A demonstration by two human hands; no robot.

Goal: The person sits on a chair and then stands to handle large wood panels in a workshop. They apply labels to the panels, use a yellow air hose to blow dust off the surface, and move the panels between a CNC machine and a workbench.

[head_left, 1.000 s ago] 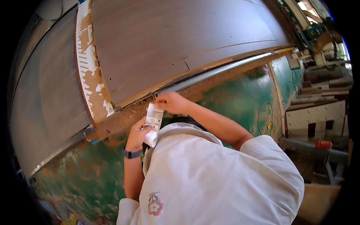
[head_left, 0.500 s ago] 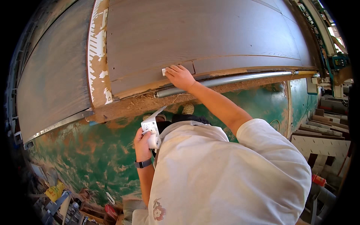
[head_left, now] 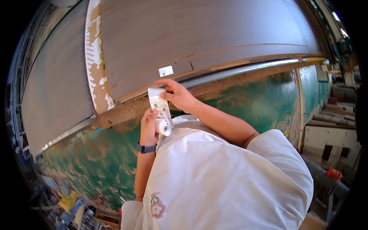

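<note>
My left hand grips a roll of white printed labels close to my body. A strip of the labels runs up from the roll, and my right hand pinches its upper end between thumb and fingers. One white label lies on the brown wood-grain panel, close to the panel's near edge and just beyond my right hand. Whether a label is being peeled loose from the strip cannot be made out.
A metal roller runs along the sawdust-covered front edge. To the left, a worn white-and-brown strip borders another dark panel. Sawdust streaks the green floor. Boards are stacked at right; clutter lies lower left.
My right hand has left the panel and come back to the label strip, leaving a label lying there. My left hand has risen slightly with the roll.
</note>
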